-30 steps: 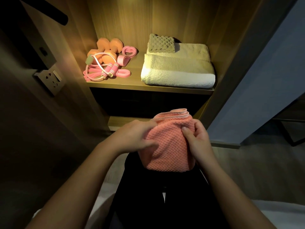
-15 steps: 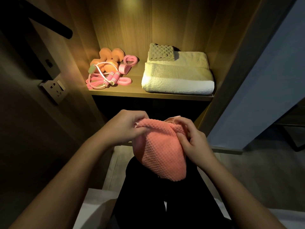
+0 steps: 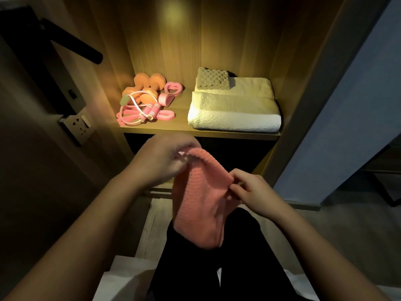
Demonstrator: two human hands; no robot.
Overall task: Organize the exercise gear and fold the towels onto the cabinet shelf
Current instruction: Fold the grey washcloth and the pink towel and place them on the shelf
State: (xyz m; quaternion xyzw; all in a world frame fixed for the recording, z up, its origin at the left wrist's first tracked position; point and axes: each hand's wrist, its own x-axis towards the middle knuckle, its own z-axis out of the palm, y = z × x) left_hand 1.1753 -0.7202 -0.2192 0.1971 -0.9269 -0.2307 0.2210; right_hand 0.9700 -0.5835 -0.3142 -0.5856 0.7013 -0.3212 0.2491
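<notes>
1. A person's left hand [image 3: 165, 164] pinches the top edge of a coral-pink waffle towel [image 3: 199, 205], fingers curled over the cloth. The hand is blurred, so the finer detail of the grip cannot be told.
2. The right hand [image 3: 253, 192] holds the towel's right-hand edge lower down, with thumb and fingertips closed on a fold.
3. The pink towel hangs in the air between the two hands. It is below and in front of the front edge of the lit cabinet shelf [image 3: 217, 133] and above the person's dark trousers [image 3: 195, 274].
4. On the right half of the shelf, a folded white towel [image 3: 234, 114] lies along the front edge, reaching close to the right wall. A small folded grey-beige waffle cloth [image 3: 212, 81] sits on its back left corner.
5. On the left half, two orange dumbbells [image 3: 157, 81] rest toward the back, with a pink heart-shaped grip trainer [image 3: 171, 92] just beside them.
6. Nearer the front left corner, a pink jump rope [image 3: 153, 110] lies coiled, its two handles side by side. A flat pink band [image 3: 166, 115] lies against it by the front edge.
7. Left of the cabinet, in shadow, are a wall socket [image 3: 79, 127] and — above it — a dark door handle [image 3: 71, 43].
</notes>
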